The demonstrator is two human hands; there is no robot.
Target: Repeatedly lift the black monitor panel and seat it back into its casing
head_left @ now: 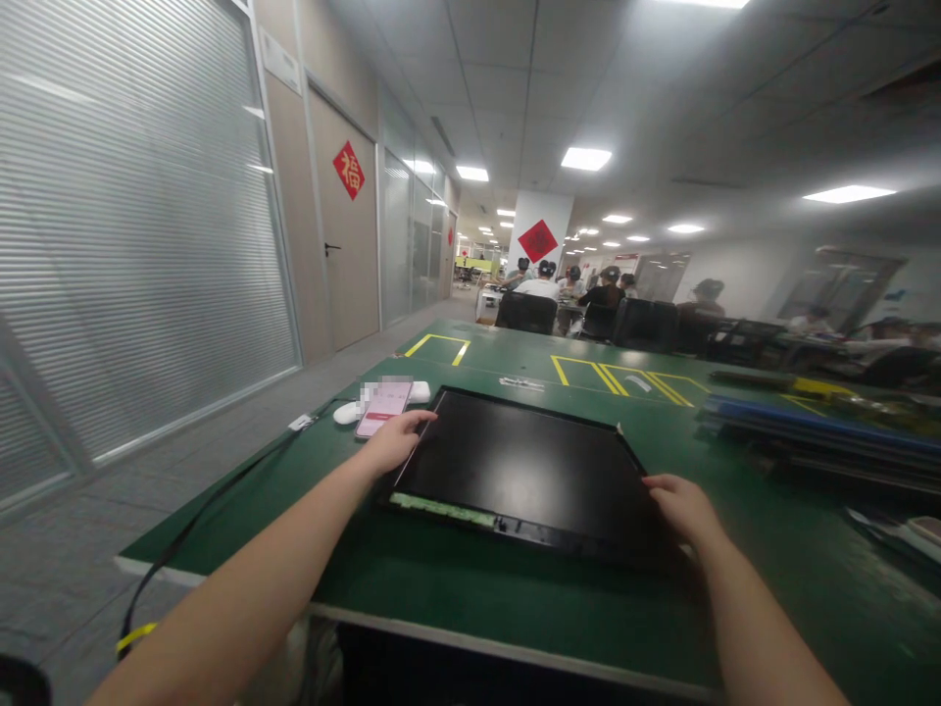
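Left hand (395,443) and right hand (685,508) are curled around opposite side edges of the black panel (519,466), presumably balancing it over the green counter (433,579).

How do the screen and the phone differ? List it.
The screen is far larger than the phone. The screen is dark; the phone's display is lit pinkish. The left hand and right hand hold the screen's edges; neither grips the phone. Both are flat and rectangular.
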